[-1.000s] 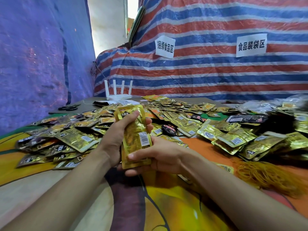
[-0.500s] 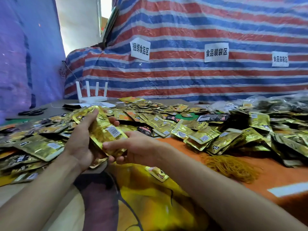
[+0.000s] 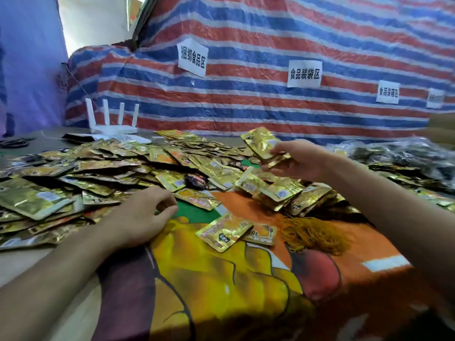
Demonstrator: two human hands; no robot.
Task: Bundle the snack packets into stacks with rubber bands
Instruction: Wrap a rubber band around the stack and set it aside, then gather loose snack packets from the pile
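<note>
Fingers [image 3: 275,151] of my right hand [image 3: 299,161] pinched the packet stack [image 3: 262,143] by one end beyond the rubber-band heap [image 3: 312,233], my left hand [image 3: 142,215] lay loose and empty left of that heap, and I feared the slick foil might slide apart.

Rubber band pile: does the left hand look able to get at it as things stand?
Probably yes. The left hand holds nothing, the rubber band pile lies uncovered, and only two flat loose packets lie between them. The right hand grips a packet stack.
</note>
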